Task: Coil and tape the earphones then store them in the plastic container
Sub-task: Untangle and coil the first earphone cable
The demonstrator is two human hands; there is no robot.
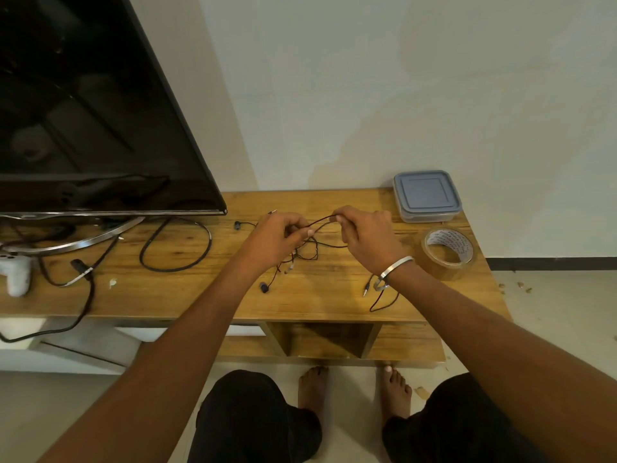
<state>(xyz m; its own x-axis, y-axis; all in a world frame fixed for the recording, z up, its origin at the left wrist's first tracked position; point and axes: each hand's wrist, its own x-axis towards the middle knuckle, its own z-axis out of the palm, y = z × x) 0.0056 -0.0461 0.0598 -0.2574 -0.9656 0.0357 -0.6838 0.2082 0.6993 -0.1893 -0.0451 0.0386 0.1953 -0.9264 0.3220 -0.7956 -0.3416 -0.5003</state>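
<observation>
Black earphones (309,250) lie in a loose tangle on the wooden table (187,295). My left hand (275,233) and my right hand (365,233) each pinch the cord and hold a short stretch of it lifted between them. One earbud (264,288) rests near the front, another (237,225) lies left of my left hand. The jack (366,290) lies under my right wrist. A roll of clear tape (447,253) stands at the right. The plastic container (425,195) with its grey lid on sits at the back right.
A large dark TV (93,105) stands at the left with its curved metal stand (76,242). A black cable loop (175,245) and a white game controller (15,269) lie on the table's left half. The table edge runs near my knees.
</observation>
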